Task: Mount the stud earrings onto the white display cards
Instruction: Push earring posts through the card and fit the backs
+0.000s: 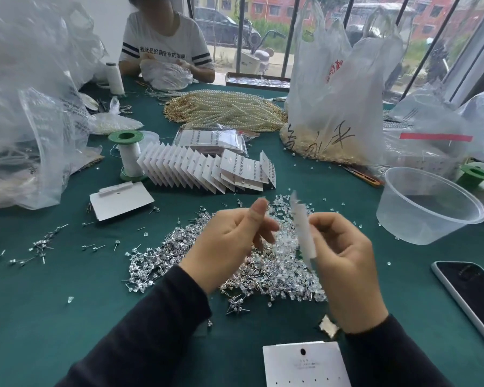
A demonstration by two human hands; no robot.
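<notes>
While a blank white card [305,364] lies nearest on the green table [53,289], the right hand [344,263] pinches another display card [303,233] edge-on above the pile of stud earrings [157,255] — the left hand [229,244] curls beside it, its hold too blurred to tell. Beyond, filled cards [196,169] stand in a row.

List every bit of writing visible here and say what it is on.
"我就是好萌好萌的", then blurred characters: white striped T-shirt of the person opposite.
Red print and black brush strokes on the translucent plastic carrier bag: illegible.
Grey print on the flat white display card nearest the camera: too small.
Nothing legible on the held white card in the right hand: edge-on, blurred.
</notes>
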